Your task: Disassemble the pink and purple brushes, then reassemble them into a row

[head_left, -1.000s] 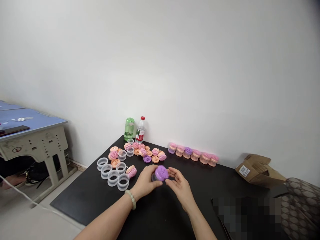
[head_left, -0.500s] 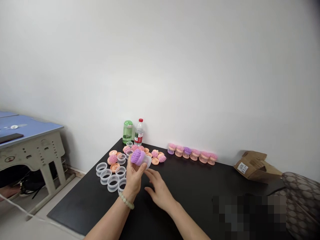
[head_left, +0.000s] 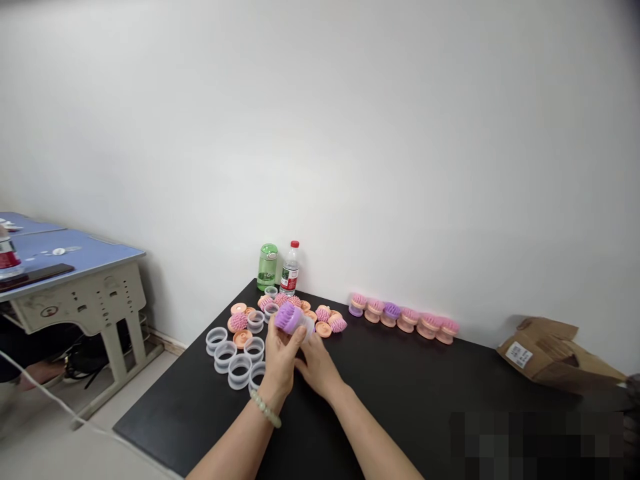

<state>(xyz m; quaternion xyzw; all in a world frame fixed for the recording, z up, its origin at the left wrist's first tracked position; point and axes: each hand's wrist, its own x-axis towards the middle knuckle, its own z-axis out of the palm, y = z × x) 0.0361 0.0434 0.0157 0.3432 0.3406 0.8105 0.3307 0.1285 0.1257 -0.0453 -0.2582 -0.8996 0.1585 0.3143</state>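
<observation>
My left hand (head_left: 281,357), with a beaded bracelet at the wrist, is closed around a purple bristled brush head (head_left: 289,319) joined to a clear ring part (head_left: 307,328). Against the clear part, my right hand (head_left: 319,365) has its fingers bent; their tips are partly hidden, so its grip is unclear. Clear rings (head_left: 240,371) lie to the left of the hands. Behind them are pink bristled heads (head_left: 239,322) and orange discs (head_left: 242,339). Several brushes (head_left: 409,320), pink and one purple, stand in a row by the wall.
A green bottle (head_left: 267,267) and a red-capped water bottle (head_left: 290,269) stand at the black table's (head_left: 165,407) back corner. An open cardboard box (head_left: 555,353) lies at the right. Beyond a floor gap on the left is a blue desk (head_left: 95,257).
The view has turned slightly left, shifting everything rightward in the picture. My right hand has come up to the clear part, its fingers now more bent. My left hand keeps its hold.
</observation>
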